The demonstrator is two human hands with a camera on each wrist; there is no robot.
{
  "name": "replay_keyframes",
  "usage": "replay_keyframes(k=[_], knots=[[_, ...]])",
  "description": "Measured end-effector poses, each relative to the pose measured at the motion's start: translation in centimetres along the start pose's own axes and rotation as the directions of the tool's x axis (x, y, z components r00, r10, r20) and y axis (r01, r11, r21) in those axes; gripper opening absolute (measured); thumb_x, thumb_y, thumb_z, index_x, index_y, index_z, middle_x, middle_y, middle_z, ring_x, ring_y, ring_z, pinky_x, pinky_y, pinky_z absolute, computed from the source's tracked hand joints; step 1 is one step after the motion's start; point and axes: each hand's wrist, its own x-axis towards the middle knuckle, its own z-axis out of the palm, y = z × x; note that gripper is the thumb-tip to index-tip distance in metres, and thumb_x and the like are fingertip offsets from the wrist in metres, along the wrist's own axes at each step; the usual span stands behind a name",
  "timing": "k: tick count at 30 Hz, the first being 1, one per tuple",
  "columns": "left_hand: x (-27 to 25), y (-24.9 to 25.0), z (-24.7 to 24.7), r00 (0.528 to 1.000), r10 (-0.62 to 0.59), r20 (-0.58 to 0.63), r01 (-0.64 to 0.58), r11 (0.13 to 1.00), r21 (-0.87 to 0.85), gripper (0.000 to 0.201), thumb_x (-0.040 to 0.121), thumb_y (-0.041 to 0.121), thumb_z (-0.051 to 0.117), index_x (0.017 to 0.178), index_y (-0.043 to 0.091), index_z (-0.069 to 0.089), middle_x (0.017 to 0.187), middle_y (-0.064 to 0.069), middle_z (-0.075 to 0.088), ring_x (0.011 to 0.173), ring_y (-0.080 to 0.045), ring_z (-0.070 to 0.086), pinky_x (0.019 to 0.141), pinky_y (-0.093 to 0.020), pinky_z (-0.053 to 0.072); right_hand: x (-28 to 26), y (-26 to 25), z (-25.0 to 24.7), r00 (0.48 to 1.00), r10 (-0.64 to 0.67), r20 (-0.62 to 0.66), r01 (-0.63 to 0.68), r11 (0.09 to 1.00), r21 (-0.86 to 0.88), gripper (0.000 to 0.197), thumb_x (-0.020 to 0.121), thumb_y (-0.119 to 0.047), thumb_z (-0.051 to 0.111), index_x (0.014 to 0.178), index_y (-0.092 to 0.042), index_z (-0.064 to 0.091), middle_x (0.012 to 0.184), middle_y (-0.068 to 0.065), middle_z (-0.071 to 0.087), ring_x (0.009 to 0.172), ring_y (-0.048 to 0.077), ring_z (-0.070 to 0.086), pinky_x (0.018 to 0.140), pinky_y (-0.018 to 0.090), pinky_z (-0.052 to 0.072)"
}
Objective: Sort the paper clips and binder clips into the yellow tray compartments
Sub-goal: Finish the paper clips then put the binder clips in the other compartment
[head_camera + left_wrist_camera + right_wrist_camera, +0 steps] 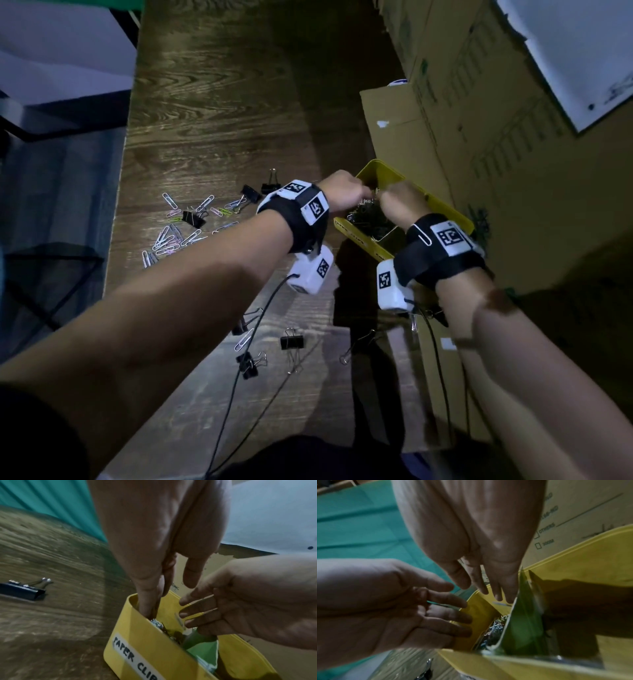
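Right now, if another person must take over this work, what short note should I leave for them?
Left hand: fingers reach into the yellow tray, compartment labelled "PAPER CLI...". Whether it holds a clip, I cannot tell.
Right hand: fingers straight, over the same tray beside the green divider.
Done: a pile of clips lies in the tray.
Left: coloured paper clips and black binder clips remain on the table.

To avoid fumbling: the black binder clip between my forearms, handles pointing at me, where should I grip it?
Probably pinch the black body of the binder clip from above, across its short sides. It lies flat on the table with its wire handles trailing toward you, and those thin loops would likely slip.
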Motion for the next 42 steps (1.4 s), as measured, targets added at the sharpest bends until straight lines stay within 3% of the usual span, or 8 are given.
replay_keyframes(k=[4,9,14,19,23,30,36,42], knots=[[-1.6,-1.6,-1.3,0.997,0.044,-0.057,-0.056,0.969,-0.243,0.026,0.089,0.007,0.055,0.113,0.004,0.062,0.093,-0.014,0.064,0.078,-0.019,0.061,0.067,-0.026,0.044,-0.2,0.5,1.1,0.995,-0.091,-0.047,0.094,0.993,0.071,0.042,0.092,-0.020,0.051,0.133,-0.015,0.051,0.138,0.006,0.051,0.127,0.024,0.047,0.107,0.036,0.036],[-6.4,-7.1,-6.5,0.992,0.028,-0.123,-0.057,0.968,-0.243,0.013,0.092,0.008,0.052,0.096,0.011,0.064,0.087,-0.012,0.067,0.069,-0.018,0.066,0.061,-0.027,0.053,-3.0,-0.7,3.6,0.914,-0.371,-0.163,0.397,0.901,0.174,0.024,0.086,-0.010,0.058,0.104,-0.021,0.069,0.107,-0.001,0.068,0.096,0.011,0.062,0.094,0.031,0.050],[-13.4,-16.6,-12.5,0.958,0.051,-0.283,0.031,0.959,0.281,0.008,0.088,0.014,0.061,0.082,0.017,0.065,0.068,-0.001,0.064,0.054,-0.011,0.056,0.050,-0.019,0.043,-8.4,-0.8,10.7,0.829,-0.543,0.133,0.546,0.838,0.020,0.023,0.084,-0.019,0.064,0.107,-0.021,0.067,0.113,0.003,0.064,0.103,0.016,0.059,0.098,0.034,0.045],[-21.0,-26.0,-12.2,0.972,0.044,-0.232,0.099,0.818,0.567,0.016,0.073,0.036,0.072,0.082,0.035,0.060,0.080,0.001,0.059,0.062,0.000,0.049,0.060,-0.009,0.035,-13.8,0.5,20.2,0.679,-0.432,0.593,0.679,0.678,-0.283,0.069,0.084,-0.037,0.064,0.143,-0.023,0.032,0.151,0.005,0.021,0.139,0.026,0.019,0.115,0.045,0.020],[-22.4,-31.6,-9.0,0.966,-0.043,-0.254,0.181,0.818,0.547,0.051,0.071,0.048,0.069,0.117,0.032,0.052,0.111,0.002,0.051,0.093,-0.019,0.059,0.079,-0.033,0.050,-14.1,2.3,24.0,0.756,-0.419,0.503,0.645,0.610,-0.460,0.057,0.089,-0.031,0.054,0.142,-0.029,0.032,0.151,0.003,0.023,0.139,0.028,0.019,0.112,0.048,0.021],[-21.2,-31.5,-7.5,0.948,0.124,-0.295,0.037,0.873,0.487,0.031,0.078,0.029,0.063,0.108,0.023,0.058,0.106,0.000,0.061,0.094,-0.024,0.062,0.078,-0.033,0.049,-12.5,2.9,24.4,0.827,-0.460,0.324,0.559,0.603,-0.570,0.033,0.095,-0.038,0.045,0.124,-0.028,0.056,0.127,-0.001,0.055,0.118,0.022,0.046,0.098,0.039,0.034],[-18.2,-28.4,-9.1,0.904,0.298,-0.307,-0.068,0.809,0.584,0.034,0.078,0.024,0.064,0.110,0.017,0.055,0.116,-0.001,0.053,0.084,-0.025,0.063,0.066,-0.039,0.054,-11.5,2.5,22.1,0.933,-0.347,0.092,0.327,0.713,-0.621,0.027,0.093,-0.025,0.047,0.115,-0.020,0.063,0.121,0.004,0.058,0.112,0.024,0.050,0.094,0.037,0.033],[-17.5,-25.5,-11.0,0.870,0.281,-0.406,-0.069,0.884,0.463,0.030,0.079,0.022,0.065,0.106,0.014,0.056,0.098,-0.001,0.057,0.066,-0.012,0.049,0.063,-0.027,0.044,-11.8,-1.0,23.7,0.799,-0.518,0.305,0.597,0.632,-0.494,0.043,0.092,-0.026,0.053,0.134,-0.020,0.045,0.138,0.004,0.045,0.128,0.024,0.039,0.105,0.041,0.031]])
